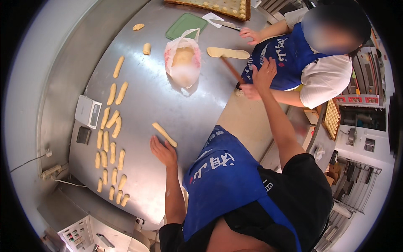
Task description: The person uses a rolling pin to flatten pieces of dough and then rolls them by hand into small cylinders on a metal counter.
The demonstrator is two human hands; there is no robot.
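On the steel table, my left hand [163,152] lies with its fingers stretched out beside a single dough strip [164,133]; the fingertips come close to or touch its near end. Raised off to the right, my right hand [265,75] is open with nothing in it, in front of a co-worker's arm. Several short dough rolls [113,153] lie in loose rows left of my left hand. Farther up are a rolled dough piece [146,48] and a small flat dough piece [138,27].
A co-worker in a blue apron [285,50] holds a wooden rolling pin [232,70] by a long flattened dough sheet [228,53]. Around the table [142,96] are a plastic bag of dough [183,61], a green lid [186,26], a knife [226,24], a white scale [87,111] and a tray [210,6].
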